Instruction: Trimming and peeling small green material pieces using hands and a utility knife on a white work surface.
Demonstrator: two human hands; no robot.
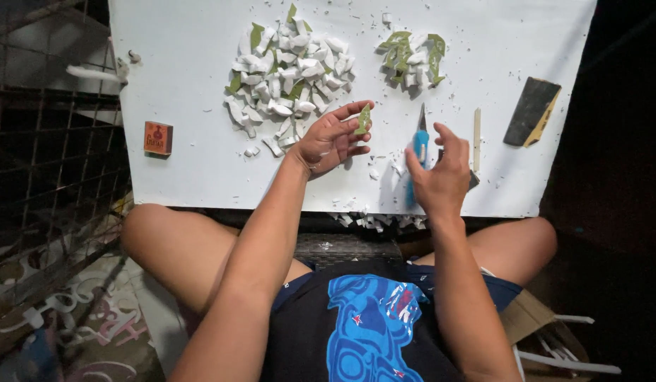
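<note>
Pinching a small green leaf-shaped sliver (363, 119) between thumb and fingertips, the left hand (333, 138) lifts it just above the white board (186, 85). The right hand (439, 175), fist closed around a blue-handled craft knife (418, 152), should cut away from those fingers. Two heaps on the board: one big white (289, 71), one smaller and greener (413, 56); one orange box (158, 137), one dark sanding block (530, 112), one pale stick (476, 130).

Bright light falls from above onto the white table (186, 85), which glares nearly to pure white and washes out detail. Both hands cast soft shadows on it just below them. Beyond the table the room sinks into darkness, blackest at the right edge. The centre is sharp; the corners are dim, slightly soft and bent by the wide lens.
</note>
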